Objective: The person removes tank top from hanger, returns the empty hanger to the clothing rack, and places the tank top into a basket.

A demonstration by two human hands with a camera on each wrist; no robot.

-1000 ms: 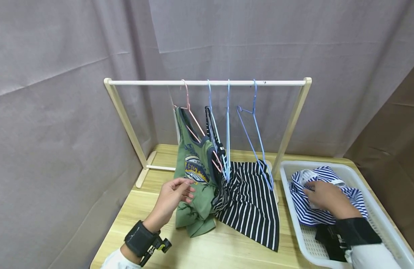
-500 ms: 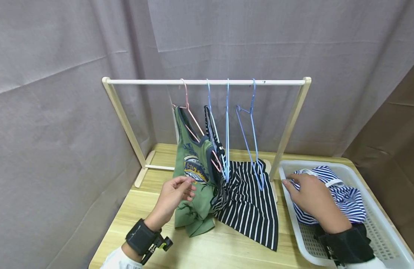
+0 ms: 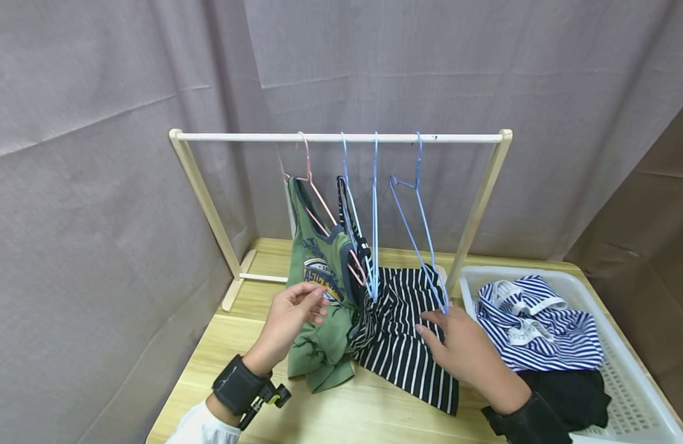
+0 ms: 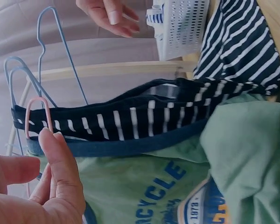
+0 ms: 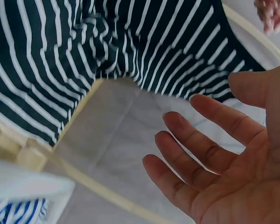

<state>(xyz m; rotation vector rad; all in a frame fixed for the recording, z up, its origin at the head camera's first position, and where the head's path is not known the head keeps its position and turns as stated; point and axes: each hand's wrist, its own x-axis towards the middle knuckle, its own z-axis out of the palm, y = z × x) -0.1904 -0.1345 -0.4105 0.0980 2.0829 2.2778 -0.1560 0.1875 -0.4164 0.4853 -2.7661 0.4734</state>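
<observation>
Black-and-white striped cloth garment hung at lower centre of frame; looked light, soft, floppy, best gripped along upper edge. Right hand near it, fingers spread, empty. Left hand before green printed cloth tank top, fingers loosely bent, seemingly empty.

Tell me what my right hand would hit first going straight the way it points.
Probably the black-and-white striped garment ahead of your right hand, though depth is unclear and the rightmost blue hanger hangs close by.
</observation>
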